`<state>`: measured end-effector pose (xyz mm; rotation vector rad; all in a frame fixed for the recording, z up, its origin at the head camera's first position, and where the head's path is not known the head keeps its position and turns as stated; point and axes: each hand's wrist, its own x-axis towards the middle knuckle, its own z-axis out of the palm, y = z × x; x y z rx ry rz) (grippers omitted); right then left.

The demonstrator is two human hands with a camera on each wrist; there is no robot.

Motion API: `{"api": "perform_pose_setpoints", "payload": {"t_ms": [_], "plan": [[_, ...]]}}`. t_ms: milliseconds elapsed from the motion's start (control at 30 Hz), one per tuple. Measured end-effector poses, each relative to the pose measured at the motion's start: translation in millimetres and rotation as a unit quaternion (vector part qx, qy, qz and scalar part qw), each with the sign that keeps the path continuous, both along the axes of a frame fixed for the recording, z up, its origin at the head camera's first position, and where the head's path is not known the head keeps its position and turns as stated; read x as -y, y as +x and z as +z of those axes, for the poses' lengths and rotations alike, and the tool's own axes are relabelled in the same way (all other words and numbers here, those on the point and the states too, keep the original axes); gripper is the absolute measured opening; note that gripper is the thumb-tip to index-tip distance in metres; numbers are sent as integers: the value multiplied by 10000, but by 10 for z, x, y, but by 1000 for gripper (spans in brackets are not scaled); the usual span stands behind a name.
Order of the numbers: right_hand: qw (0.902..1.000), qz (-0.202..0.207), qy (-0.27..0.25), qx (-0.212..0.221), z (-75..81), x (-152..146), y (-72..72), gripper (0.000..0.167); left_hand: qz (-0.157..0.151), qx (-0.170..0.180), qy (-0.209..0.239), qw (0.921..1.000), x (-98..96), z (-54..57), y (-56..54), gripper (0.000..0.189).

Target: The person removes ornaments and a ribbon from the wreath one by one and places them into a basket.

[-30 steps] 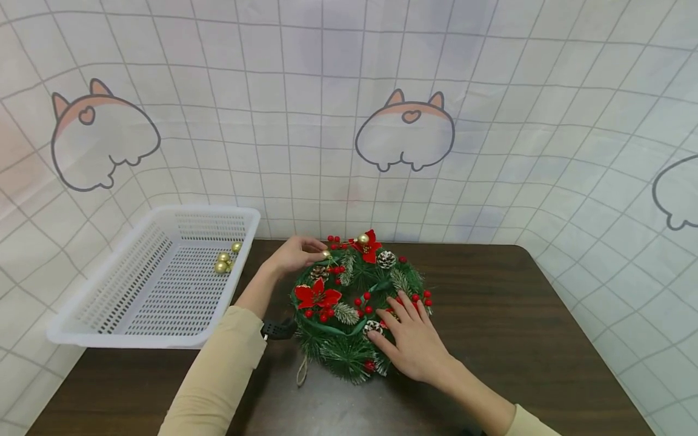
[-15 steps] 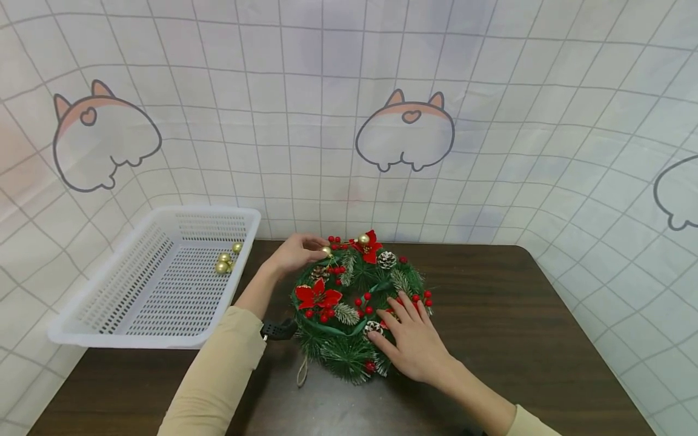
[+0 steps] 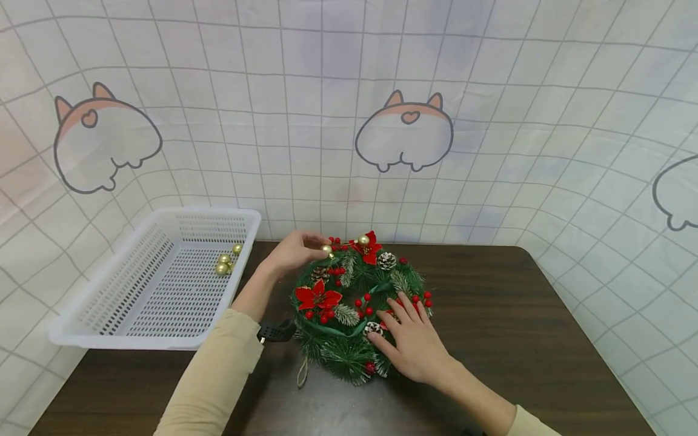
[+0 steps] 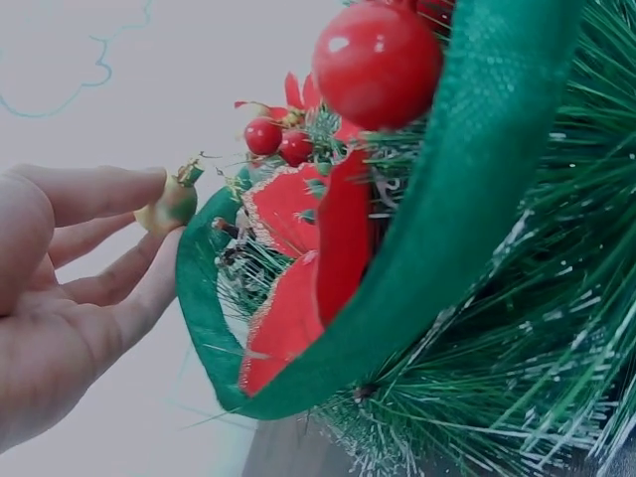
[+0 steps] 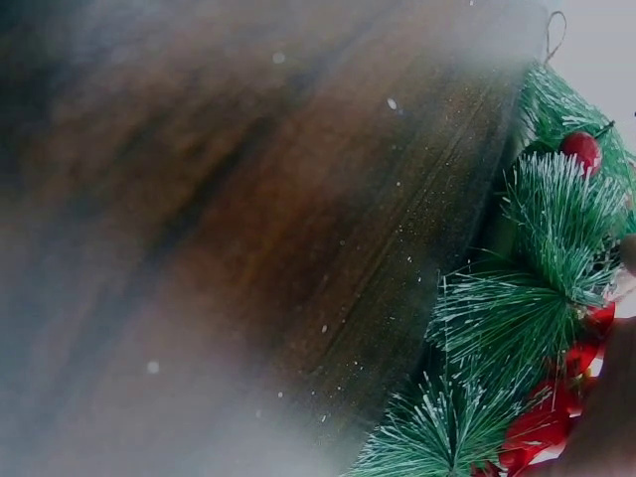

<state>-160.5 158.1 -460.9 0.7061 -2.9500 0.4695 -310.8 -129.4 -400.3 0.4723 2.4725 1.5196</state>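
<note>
Fingers (image 4: 124,273) of your left hand (image 3: 293,252) pinch a gold ball (image 3: 326,249) at the far left edge of the wreath (image 3: 340,354), which lies on the table (image 3: 491,315) beside a basket (image 3: 136,341) of other balls (image 3: 221,269). Your right hand (image 3: 417,346), fingers spread, rests on the wreath's near right side.

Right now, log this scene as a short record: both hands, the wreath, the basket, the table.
Left hand: pinches a gold ball by the far left part of the wreath
Right hand: rests on the wreath's right side
Wreath trim: red flowers, berries, pinecones, green ribbon
Basket: white, left of the wreath, with loose balls inside
Table: dark brown
</note>
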Motion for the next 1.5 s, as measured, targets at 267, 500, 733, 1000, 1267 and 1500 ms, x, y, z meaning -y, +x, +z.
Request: {"api": "perform_pose_setpoints", "payload": {"t_ms": [267, 500, 733, 1000, 1267, 1500], "plan": [[10000, -2, 28, 26, 12, 8, 1, 63, -207, -327, -144, 9991, 15, 32, 59, 33], [10000, -10, 32, 1, 17, 12, 2, 63, -284, -363, -260, 9986, -25, 49, 93, 35], [10000, -12, 31, -17, 10, 15, -5, 63, -317, -350, -137, 9988, -85, 43, 93, 37], [10000, 13, 24, -62, -6, 6, -8, 63, -219, -269, 48, 9994, -97, 122, 112, 36], [10000, -3, 9, -50, -3, 9, -5, 63, -256, -365, 188, 9988, 22, 298, 128, 37], [10000, 14, 22, -30, 8, 10, 3, 62, -94, -575, 32, 9983, 181, 444, 156, 36]]}}
